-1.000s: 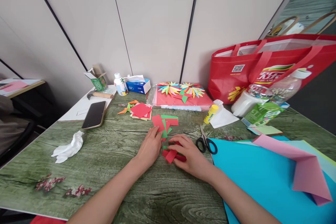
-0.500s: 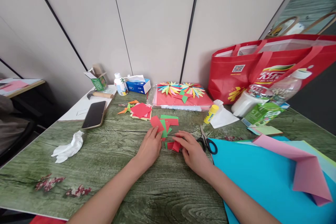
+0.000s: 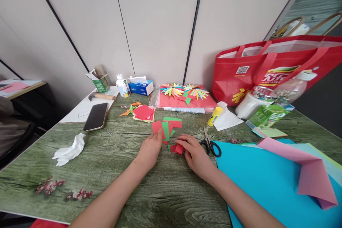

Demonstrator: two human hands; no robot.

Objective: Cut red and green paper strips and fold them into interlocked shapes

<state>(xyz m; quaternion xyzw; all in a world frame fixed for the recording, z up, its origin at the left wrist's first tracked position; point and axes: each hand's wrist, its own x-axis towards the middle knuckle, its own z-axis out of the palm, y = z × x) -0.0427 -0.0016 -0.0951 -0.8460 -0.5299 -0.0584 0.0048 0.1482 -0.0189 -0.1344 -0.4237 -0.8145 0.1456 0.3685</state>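
Note:
My left hand pinches the near edge of a red paper piece joined or overlapping with a green strip. Under and behind it lie more red and green paper strips on the table. My right hand rests at a small folded red paper piece, its curled fingers and thumb at the piece's right side. A bit of green shows at that piece's left end. Just right of my right hand lie black-handled scissors.
Blue paper sheets with a folded pink sheet cover the right side. A yellow glue stick, red paper squares, a phone and a crumpled tissue lie around. A red bag stands behind.
My left hand has drawn back slightly, its fingers now closer together at the paper's near edge, and the green strip shows more fully. My right hand has barely moved.

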